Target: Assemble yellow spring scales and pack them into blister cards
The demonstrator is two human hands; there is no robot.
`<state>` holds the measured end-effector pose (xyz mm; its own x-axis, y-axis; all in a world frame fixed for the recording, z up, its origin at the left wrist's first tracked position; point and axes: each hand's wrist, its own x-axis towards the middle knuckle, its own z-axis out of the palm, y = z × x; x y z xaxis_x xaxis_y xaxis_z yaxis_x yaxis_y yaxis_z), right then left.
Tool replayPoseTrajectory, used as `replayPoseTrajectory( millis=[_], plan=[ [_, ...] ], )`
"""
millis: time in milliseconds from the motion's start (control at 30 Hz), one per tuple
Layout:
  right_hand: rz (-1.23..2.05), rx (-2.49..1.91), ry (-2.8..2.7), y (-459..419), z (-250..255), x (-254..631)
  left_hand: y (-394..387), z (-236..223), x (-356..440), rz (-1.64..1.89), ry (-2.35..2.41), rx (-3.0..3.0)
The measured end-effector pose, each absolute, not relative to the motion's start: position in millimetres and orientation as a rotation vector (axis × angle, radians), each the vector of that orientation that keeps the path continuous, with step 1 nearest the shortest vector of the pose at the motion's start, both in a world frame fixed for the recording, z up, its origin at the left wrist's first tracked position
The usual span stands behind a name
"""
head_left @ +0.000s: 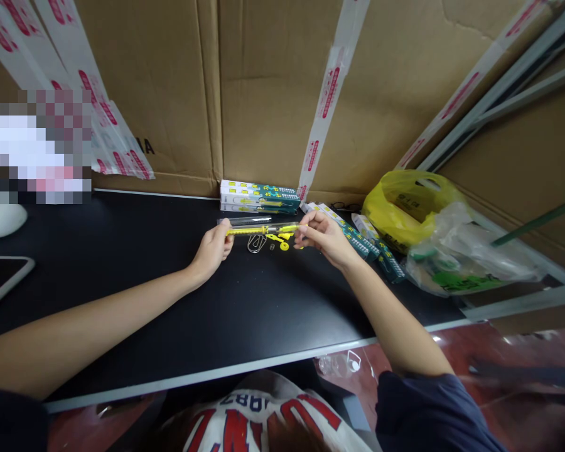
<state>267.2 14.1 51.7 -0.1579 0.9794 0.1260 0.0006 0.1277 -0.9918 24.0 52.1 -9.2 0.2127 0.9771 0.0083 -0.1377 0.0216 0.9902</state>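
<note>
A slim clear tube spring scale (252, 231) with yellow parts inside is held level just above the black tabletop. Its left end sits in the closed fingers of my left hand (211, 250). The fingertips of my right hand (326, 236) pinch the other end. Below the tube lie bent metal wire hooks (255, 243) and small yellow plastic pieces (284, 246), partly covered by the tube and right hand. Behind it rests another clear tube (245, 220).
Printed boxes (258, 197) are stacked against the cardboard wall (273, 113); more boxes (390, 260) lie behind my right hand. A yellow plastic bag (390, 210) and a clear bag (471, 260) sit at right. A white-edged tablet-like object (26, 267) is at far left.
</note>
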Motion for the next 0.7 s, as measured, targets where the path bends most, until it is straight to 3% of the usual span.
replayPoseTrajectory(
  millis=[400,700],
  plan=[
    [1.192,-1.037,-1.426,13.8,56.4,272.9,52.9,-7.3,24.2,1.114,0.948,1.151],
    [0.994,-1.196,-1.478,28.8,46.7,287.2,51.2,-4.2,25.0,1.113,0.952,1.139]
  ],
)
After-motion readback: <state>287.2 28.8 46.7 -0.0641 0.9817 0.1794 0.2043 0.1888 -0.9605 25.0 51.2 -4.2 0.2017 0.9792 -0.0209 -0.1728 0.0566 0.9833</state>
